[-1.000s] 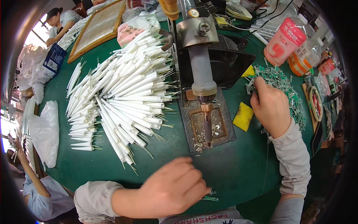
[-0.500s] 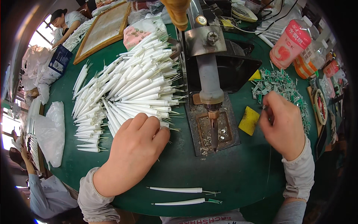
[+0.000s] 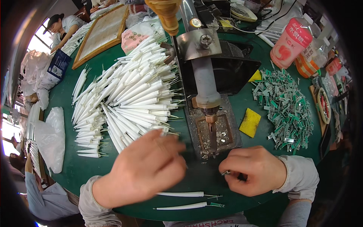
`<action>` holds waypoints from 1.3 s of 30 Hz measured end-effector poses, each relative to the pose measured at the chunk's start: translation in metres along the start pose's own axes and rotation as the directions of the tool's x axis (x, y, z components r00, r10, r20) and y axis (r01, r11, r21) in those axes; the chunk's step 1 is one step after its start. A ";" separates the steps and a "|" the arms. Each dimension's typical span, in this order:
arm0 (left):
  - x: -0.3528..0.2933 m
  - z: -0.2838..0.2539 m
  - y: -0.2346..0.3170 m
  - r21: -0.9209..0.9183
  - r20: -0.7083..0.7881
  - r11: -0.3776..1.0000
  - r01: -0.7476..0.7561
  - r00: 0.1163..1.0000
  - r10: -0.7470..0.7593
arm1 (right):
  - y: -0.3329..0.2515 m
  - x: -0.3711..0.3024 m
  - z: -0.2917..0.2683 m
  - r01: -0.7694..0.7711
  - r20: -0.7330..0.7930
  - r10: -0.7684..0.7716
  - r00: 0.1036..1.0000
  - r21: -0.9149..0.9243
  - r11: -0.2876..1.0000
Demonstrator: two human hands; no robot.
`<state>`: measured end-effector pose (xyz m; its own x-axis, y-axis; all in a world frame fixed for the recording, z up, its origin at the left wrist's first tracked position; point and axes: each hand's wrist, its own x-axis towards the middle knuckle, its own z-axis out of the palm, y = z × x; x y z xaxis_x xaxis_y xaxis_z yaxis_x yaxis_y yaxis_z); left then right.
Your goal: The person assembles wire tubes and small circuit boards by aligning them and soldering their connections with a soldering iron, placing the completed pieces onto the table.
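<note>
My left hand hovers over the near end of a heap of white tapered tubes with thin wire ends. Motion smears its fingers, so I cannot make out whether they hold anything. My right hand, to the right of the upright soldering iron, is closed in a pinch. A small circuit board shows only its shiny end at the fingertips. Two white tubes, each joined to a small green board, lie near the front edge: one nearer, one farther and partly behind my left hand.
Right of the iron stand lie a yellow sponge and a pile of small green circuit boards. A pink-labelled bottle stands behind that pile. Plastic bags are at the left; a person sits at the far left.
My right hand has come from the board pile toward the front middle with a small board in its pinch. My left hand has shifted right and nearer, away from the tube heap.
</note>
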<state>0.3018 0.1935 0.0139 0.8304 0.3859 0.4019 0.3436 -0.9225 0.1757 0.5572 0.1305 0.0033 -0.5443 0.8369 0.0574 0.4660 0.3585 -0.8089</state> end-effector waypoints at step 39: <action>-0.010 0.035 0.043 0.269 -0.229 0.924 -0.272 0.914 0.336 | 0.012 0.001 0.012 -0.485 0.459 0.168 0.872 0.767 0.421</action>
<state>0.3240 0.1499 -0.0138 0.7737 0.0448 0.6320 0.2095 -0.9595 -0.1884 0.5539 0.1302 -0.0136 -0.7166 0.6006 -0.3547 -0.0746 -0.5716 -0.8172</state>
